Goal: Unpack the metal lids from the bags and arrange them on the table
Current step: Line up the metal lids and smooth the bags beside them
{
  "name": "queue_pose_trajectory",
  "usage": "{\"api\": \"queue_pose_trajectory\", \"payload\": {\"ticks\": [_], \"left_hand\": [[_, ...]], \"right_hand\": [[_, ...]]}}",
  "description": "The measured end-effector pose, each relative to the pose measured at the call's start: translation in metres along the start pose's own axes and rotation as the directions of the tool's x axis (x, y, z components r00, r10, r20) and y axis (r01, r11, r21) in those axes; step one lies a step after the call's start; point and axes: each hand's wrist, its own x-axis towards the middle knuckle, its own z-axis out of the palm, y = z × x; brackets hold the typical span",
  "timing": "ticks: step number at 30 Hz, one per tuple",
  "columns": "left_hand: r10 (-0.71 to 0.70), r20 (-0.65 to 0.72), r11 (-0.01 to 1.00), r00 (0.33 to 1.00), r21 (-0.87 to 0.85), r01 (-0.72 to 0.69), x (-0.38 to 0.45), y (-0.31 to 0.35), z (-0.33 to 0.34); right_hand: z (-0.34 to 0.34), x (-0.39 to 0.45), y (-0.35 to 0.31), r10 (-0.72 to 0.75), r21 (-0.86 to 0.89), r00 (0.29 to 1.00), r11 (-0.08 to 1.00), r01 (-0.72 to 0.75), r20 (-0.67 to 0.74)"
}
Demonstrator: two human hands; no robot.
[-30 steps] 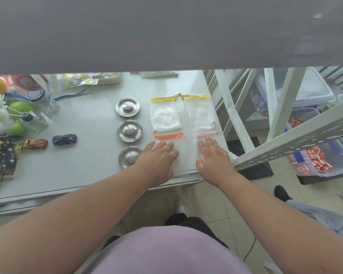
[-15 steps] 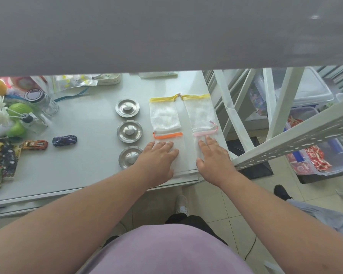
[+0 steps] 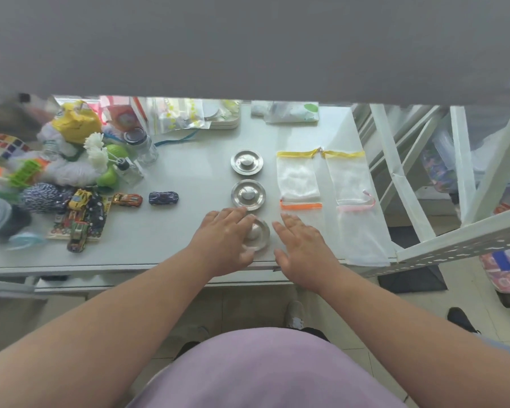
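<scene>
Three round metal lids with knobs lie in a column on the white table (image 3: 189, 172): the far lid (image 3: 247, 162), the middle lid (image 3: 248, 194) and the near lid (image 3: 259, 234). My left hand (image 3: 224, 240) lies flat with its fingers spread, covering the near lid's left part and reaching the middle lid's rim. My right hand (image 3: 302, 248) rests open just right of the near lid. Flat mesh bags lie to the right: two with yellow bands (image 3: 298, 178) (image 3: 348, 175), one with an orange band (image 3: 301, 205), partly under my right hand, and one with a pink ribbon (image 3: 362, 234).
Toy cars (image 3: 163, 198) (image 3: 127, 199), a small glass jar (image 3: 143, 144), green balls, yarn and other clutter fill the table's left side. Plastic packets (image 3: 289, 111) lie at the back. A white metal rack (image 3: 460, 245) stands against the table's right edge.
Both hands have slid left off the lower bags. My left hand now covers part of the near lid and my right hand sits beside it. The view has shifted left.
</scene>
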Motion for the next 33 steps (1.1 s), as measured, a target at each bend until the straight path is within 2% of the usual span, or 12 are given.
{"api": "queue_pose_trajectory", "payload": {"ticks": [3,12,20,25,30,33], "left_hand": [[-0.007,-0.012,0.999,1.000,-0.049,0.007,-0.009,-0.008,0.002],[0.011,0.002,0.998,1.000,-0.065,-0.011,-0.009,-0.012,0.009],[-0.010,0.019,1.000,1.000,-0.020,0.010,-0.003,-0.011,0.009],[-0.041,-0.023,0.999,0.999,0.006,0.041,0.012,-0.017,-0.003],[-0.083,0.054,0.994,0.995,0.075,0.079,0.033,-0.027,-0.012],[-0.079,0.056,0.993,0.995,0.098,0.073,0.037,-0.027,-0.013]], "right_hand": [[0.003,0.006,-0.018,-0.097,-0.018,0.995,0.995,0.097,-0.004],[0.005,0.002,-0.022,-0.139,-0.034,0.990,0.990,0.138,-0.027],[-0.007,0.012,-0.021,-0.123,-0.010,0.992,0.992,0.123,-0.025],[-0.020,0.039,-0.019,-0.065,-0.014,0.998,0.998,0.065,0.002],[-0.025,0.067,-0.018,-0.050,-0.085,0.993,0.995,0.059,0.106],[-0.025,0.073,-0.019,-0.039,-0.097,0.994,0.994,0.049,0.101]]}}
